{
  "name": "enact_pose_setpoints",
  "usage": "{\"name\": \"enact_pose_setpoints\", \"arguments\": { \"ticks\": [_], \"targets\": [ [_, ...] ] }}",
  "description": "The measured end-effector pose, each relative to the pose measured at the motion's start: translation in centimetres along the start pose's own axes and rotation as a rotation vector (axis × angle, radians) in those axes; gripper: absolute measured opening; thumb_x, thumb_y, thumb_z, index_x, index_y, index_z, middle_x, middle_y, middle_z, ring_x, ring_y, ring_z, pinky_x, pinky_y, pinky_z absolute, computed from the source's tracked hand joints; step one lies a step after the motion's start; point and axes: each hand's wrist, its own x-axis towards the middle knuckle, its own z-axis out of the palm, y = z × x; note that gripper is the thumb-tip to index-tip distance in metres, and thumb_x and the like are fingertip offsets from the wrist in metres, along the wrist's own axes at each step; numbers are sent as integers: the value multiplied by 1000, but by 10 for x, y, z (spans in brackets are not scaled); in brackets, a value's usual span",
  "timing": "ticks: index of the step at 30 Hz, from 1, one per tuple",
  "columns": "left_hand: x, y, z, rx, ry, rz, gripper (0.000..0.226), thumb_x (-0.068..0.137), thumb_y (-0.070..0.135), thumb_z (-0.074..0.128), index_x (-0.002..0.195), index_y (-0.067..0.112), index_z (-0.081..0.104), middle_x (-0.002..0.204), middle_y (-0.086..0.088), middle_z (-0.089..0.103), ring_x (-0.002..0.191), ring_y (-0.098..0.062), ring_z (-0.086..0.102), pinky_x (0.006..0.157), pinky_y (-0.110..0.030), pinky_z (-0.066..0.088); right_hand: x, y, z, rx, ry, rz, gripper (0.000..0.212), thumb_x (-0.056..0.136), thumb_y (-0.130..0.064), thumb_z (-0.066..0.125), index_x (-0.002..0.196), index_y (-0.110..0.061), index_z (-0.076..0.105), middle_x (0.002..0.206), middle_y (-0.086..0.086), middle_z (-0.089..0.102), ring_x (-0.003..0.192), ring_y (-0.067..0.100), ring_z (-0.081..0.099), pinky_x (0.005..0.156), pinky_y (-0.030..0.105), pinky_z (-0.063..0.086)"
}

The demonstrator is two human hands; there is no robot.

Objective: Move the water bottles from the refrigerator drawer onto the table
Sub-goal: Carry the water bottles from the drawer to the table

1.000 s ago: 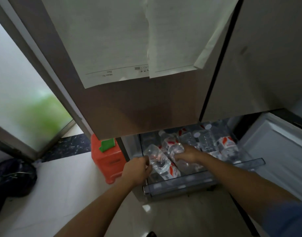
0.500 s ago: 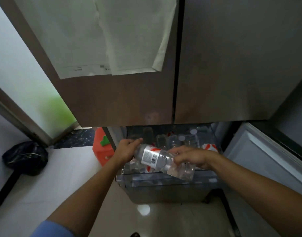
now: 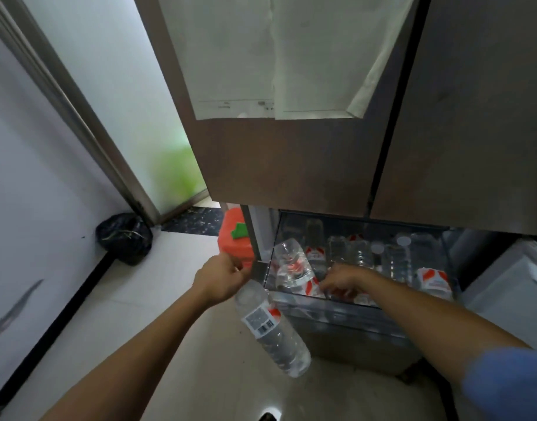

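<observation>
My left hand (image 3: pixel 221 279) grips the neck of a clear water bottle (image 3: pixel 271 331) with a white barcode label; the bottle hangs down in front of the open refrigerator drawer (image 3: pixel 337 311). Inside the drawer lie several more clear water bottles (image 3: pixel 291 265) with red-and-white labels. My right hand (image 3: pixel 341 282) reaches into the drawer's front, fingers curled down among the bottles; whether it grips one is hidden. No table is in view.
Refrigerator doors (image 3: pixel 291 165) with taped papers hang above the drawer. An orange container (image 3: pixel 233 238) with a green patch stands left of the fridge. A black bag (image 3: pixel 124 237) lies on the floor by the wall. An open white lower door (image 3: pixel 510 287) is at right.
The bottle held by both hands has passed to my left hand alone and swung down outside the drawer. My right hand let go and went back into the drawer.
</observation>
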Motion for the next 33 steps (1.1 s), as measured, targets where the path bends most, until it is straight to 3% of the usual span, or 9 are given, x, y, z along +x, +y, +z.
{"name": "enact_pose_setpoints", "arguments": {
  "ticks": [6, 12, 15, 17, 24, 26, 29, 31, 33],
  "targets": [
    [7, -30, 0, 219, 18, 37, 29, 88, 39, 52, 66, 21, 56, 68, 3, 59, 62, -16, 56, 48, -22, 30, 98, 11, 50, -363, 36, 3, 80, 45, -78, 66, 110, -32, 65, 112, -8, 69, 86, 18, 65, 82, 37, 53],
    [35, -44, -1, 246, -17, 158, 33, 85, 42, 52, 77, 14, 68, 74, 0, 67, 64, -18, 61, 57, -28, 50, 28, -25, 37, -163, 175, -28, 54, 61, -58, 75, 104, -29, 59, 101, -3, 64, 85, 16, 59, 73, 26, 48],
    [47, -43, 1, 259, -59, 240, 28, 85, 38, 55, 68, 17, 62, 68, 2, 63, 57, -12, 55, 50, -23, 39, 23, -24, 27, -75, 208, -35, 43, 65, -47, 81, 97, -31, 59, 97, -3, 63, 85, 15, 59, 71, 25, 44],
    [55, -43, 3, 264, -89, 305, 30, 85, 39, 54, 63, 19, 57, 67, 2, 64, 57, -13, 58, 54, -25, 48, 18, -20, 20, -52, 231, -8, 39, 65, -44, 82, 91, -26, 59, 97, 2, 65, 83, 17, 61, 65, 25, 46],
    [63, -34, 7, 290, -161, 450, 30, 86, 39, 55, 68, 16, 64, 72, -1, 68, 64, -16, 64, 65, -35, 58, -13, 4, -6, 216, 370, 58, 81, 57, -67, 76, 115, -14, 56, 112, 6, 62, 95, 23, 63, 63, 28, 48],
    [61, -30, 9, 329, -162, 485, 31, 86, 41, 54, 75, 16, 67, 73, 0, 67, 63, -15, 62, 61, -30, 54, -22, 6, -9, 284, 401, 23, 77, 57, -67, 78, 109, -12, 61, 106, 7, 65, 92, 22, 64, 66, 30, 49],
    [56, -27, 15, 330, -134, 520, 33, 87, 43, 52, 75, 16, 67, 71, 2, 65, 62, -13, 61, 58, -28, 52, -42, 3, -5, 406, 528, -19, 27, 79, -34, 79, 82, -13, 63, 77, -1, 69, 73, 13, 65, 62, 23, 51],
    [49, -26, 19, 315, -85, 516, 36, 86, 47, 50, 78, 17, 67, 73, 2, 67, 64, -14, 63, 61, -31, 56, -54, 0, 2, 446, 618, -37, 33, 88, -24, 71, 62, -17, 51, 47, -11, 56, 47, 3, 55, 46, 15, 43],
    [40, -27, 20, 277, -34, 497, 37, 84, 50, 49, 80, 18, 68, 76, 2, 67, 68, -16, 64, 65, -34, 57, -58, -1, 9, 413, 731, -21, 37, 92, -30, 65, 62, -16, 48, 49, -7, 54, 47, 8, 54, 50, 20, 42]
  ]
}}
